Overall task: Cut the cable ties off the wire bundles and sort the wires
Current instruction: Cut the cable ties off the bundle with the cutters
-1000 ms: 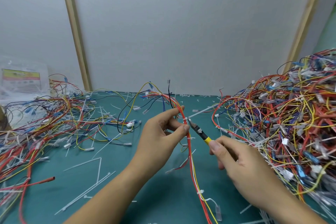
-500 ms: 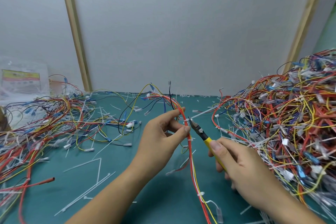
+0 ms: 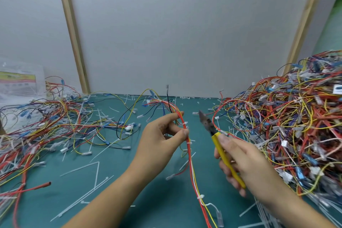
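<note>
Thin red-yellow-white wire bundle (image 3: 190, 164) hanging from left hand (image 3: 161, 144), thumb and forefinger pinching it around white plastic cable tie (image 3: 184, 124). Likely handling: light, limp, slippery; gripping close beside tie looking best. Long axis running near-vertical, arching above left hand, tail trailing below it toward viewer. Right hand (image 3: 248, 164), right of left hand, clamping yellow-handled cutters (image 3: 220, 151), nose pointing up-left, clear of bundle.

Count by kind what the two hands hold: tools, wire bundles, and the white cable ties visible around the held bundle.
Yellow-handled cutting pliers: 1
Red-and-yellow wire bundle: 1
White plastic cable ties visible around that bundle: 3
Total: 5
</note>
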The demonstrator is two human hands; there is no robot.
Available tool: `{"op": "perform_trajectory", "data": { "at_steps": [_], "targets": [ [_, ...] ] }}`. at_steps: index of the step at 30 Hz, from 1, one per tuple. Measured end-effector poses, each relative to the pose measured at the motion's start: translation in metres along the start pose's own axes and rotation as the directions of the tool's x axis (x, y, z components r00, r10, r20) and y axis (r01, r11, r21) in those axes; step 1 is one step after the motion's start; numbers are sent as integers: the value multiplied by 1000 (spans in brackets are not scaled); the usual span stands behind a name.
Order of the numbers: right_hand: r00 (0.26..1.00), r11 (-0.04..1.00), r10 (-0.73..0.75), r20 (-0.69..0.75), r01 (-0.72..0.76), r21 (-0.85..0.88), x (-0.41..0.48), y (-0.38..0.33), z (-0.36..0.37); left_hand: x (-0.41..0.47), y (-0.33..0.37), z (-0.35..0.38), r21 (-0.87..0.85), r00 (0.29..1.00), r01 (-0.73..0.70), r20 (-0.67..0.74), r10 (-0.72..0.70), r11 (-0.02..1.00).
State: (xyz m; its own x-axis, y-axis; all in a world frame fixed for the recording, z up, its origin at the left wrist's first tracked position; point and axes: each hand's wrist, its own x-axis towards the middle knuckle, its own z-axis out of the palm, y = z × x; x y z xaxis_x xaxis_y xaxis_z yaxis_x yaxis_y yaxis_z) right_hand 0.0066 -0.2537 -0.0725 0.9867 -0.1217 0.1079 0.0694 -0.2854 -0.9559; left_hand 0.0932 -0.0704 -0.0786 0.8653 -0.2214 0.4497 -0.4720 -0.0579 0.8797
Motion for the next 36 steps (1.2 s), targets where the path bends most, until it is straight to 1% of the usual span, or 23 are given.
{"op": "perform_trajectory", "data": {
  "at_steps": [1,2,3,4,6,7,10,12,14,15,16,18,19,20,22,23,26,28,29,31,33,34,36],
  "targets": [
    [999,994,30,18,-32,107,0,0,2,-1,-1,0,46,1000,-13,3,13,999],
    [999,984,37,17,-39,174,1,0,3,-2,0,1,110,999,-39,12,38,993],
    [1000,974,27,-4,-26,226,2,0,5,-4,-1,2,205,996,-85,29,81,975],
    [999,964,8,-42,4,267,3,1,6,-6,-3,3,332,988,-156,64,143,930],
    [988,947,-47,-146,90,308,7,3,8,-9,-4,5,578,945,-326,187,268,748],
    [978,942,-71,-195,130,309,9,4,8,-11,-2,7,641,918,-396,255,304,658],
    [959,934,-91,-268,176,311,13,4,8,-17,2,17,677,825,-562,420,377,475],
    [957,933,-67,-281,159,322,14,6,8,-20,3,24,650,767,-640,504,399,410],
    [949,936,-37,-312,142,321,16,9,6,-22,3,26,623,732,-680,543,412,387],
    [944,938,-26,-328,137,320,16,11,6,-22,3,25,609,726,-687,553,408,396],
    [941,936,-21,-337,136,324,17,13,5,-23,3,24,572,735,-677,548,399,463],
    [942,928,-41,-332,159,337,17,13,3,-24,4,23,436,812,-558,462,356,706],
    [945,924,-65,-319,178,339,16,12,2,-23,4,21,359,864,-468,377,333,808],
    [949,921,-91,-303,196,337,16,11,1,-20,4,20,297,912,-386,269,311,874],
    [955,912,-142,-262,229,341,14,7,1,-15,4,16,212,971,-237,80,224,948],
    [958,902,-160,-238,240,358,12,6,2,-12,4,14,178,986,-168,22,167,970],
    [968,876,-175,-181,237,420,9,5,4,-9,3,12,104,999,-30,-40,34,994],
    [972,859,-177,-153,229,457,8,6,4,-8,4,11,70,999,35,11,-36,997],
    [974,852,-177,-142,223,474,8,6,4,-8,5,11,24,994,76,75,-78,997],
    [978,832,-168,-126,209,514,8,5,4,-8,7,11,-84,959,168,244,-143,982],
    [978,820,-172,-114,207,534,8,4,2,-10,10,11,-143,913,221,378,-154,965],
    [977,826,-178,-117,213,522,8,3,2,-11,9,12,-166,899,229,415,-143,959],
    [973,849,-181,-143,228,476,9,4,0,-11,10,10,-203,896,235,423,-131,951]
  ]
}}
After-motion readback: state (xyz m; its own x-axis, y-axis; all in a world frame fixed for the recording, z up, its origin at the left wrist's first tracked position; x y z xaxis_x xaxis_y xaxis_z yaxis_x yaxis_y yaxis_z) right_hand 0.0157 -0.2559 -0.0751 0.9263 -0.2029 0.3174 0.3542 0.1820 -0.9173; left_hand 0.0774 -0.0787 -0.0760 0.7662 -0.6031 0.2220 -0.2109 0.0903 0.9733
